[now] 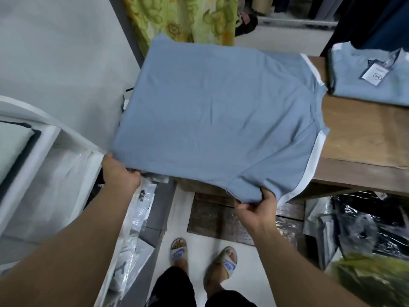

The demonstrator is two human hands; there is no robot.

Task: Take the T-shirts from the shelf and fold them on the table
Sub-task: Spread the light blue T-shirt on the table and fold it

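At 6 o'clock, nearest the camera, the person's feet stand in grey slide sandals (225,261) on a pale floor. Two bare forearms extend upward from the lower corners. The left hand (119,171), at roughly 8 o'clock from frame centre, grips the lower left corner of a blue T-shirt (212,114); its fingers are tucked under the fabric and are not visible, with the thumb side lying along the hem edge. The right hand (256,207), at about 5 o'clock, pinches the sleeve area of the same garment, with the fingers (242,206) curled beneath the cloth and the thumb on top. The T-shirt is spread flat with its back upward, white trim (307,173) running along the sleeve edges on the right; its right part lies on the wooden table (363,134), while the left part overhangs the table end. Clear plastic bags (132,231) lie below the left forearm, and dark items in plastic wrap (363,220) sit under the table at 4 o'clock. A white shelf unit (33,138) holding folded cloth stands at 9 o'clock. At 2 o'clock, a folded blue T-shirt (371,78) with a paper tag (223,74) lies on the table, apart from the spread garment. A green floral fabric (188,18) hangs at 12 o'clock.
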